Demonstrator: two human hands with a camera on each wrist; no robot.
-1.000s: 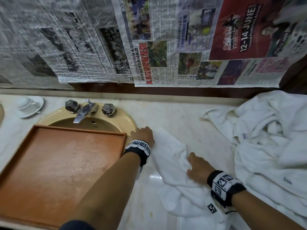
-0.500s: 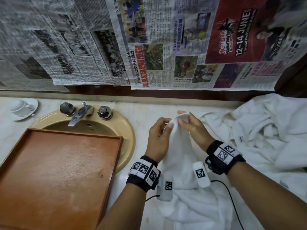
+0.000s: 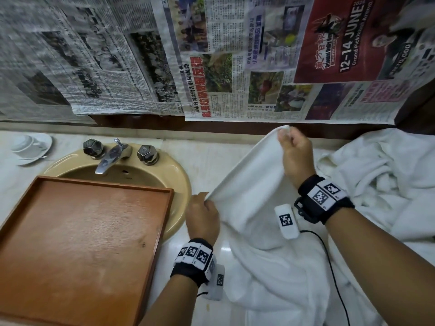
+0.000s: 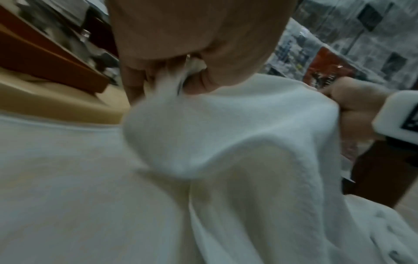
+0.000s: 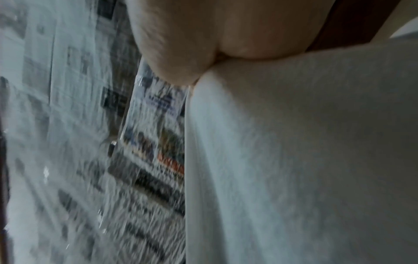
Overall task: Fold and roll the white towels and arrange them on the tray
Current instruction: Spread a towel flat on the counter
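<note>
Lifted from the worktop (image 3: 235, 250), a towel (image 3: 249, 191) now stretches between pinching left hand (image 3: 203, 217) and right hand (image 3: 295, 156) (tray (image 3: 106, 188) bare): folding begins.

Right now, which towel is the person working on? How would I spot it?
Find the yellow sink with the wooden tray across it. Just right, one white towel is stretched between both hands, unlike the crumpled pile lying farther right.

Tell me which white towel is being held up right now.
The towel stretched between left hand and right hand; the others lie heaped at the right.
</note>
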